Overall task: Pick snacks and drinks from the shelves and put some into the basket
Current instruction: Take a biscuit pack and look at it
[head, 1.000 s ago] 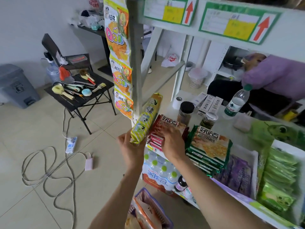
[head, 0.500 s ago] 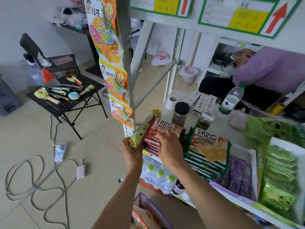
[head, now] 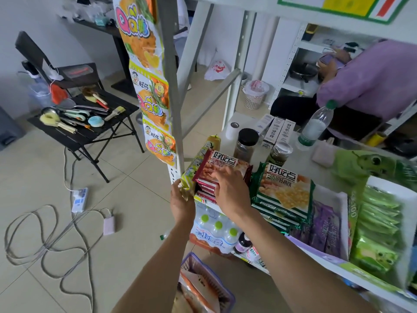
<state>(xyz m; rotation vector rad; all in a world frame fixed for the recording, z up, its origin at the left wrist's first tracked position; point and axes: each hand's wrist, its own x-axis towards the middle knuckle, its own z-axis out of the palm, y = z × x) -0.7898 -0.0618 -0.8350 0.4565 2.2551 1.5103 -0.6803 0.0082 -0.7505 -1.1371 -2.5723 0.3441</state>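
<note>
While a yellow-green snack pack [head: 195, 170] was gripped by the left hand [head: 181, 203], the right hand [head: 228, 188] was spread flat on the red biscuit stack [head: 220, 170], apparently for selection.

Bright even daylight, soft shadows, wide-angle edge bending, slight blur

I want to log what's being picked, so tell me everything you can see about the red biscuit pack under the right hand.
The red biscuit pack is a glossy, flat plastic wrapper with large white characters. It lies face up on top of a stack of like packs at the shelf's left end. The right hand rests on it; a yellow-green pack held by the left hand sits alongside.
</note>
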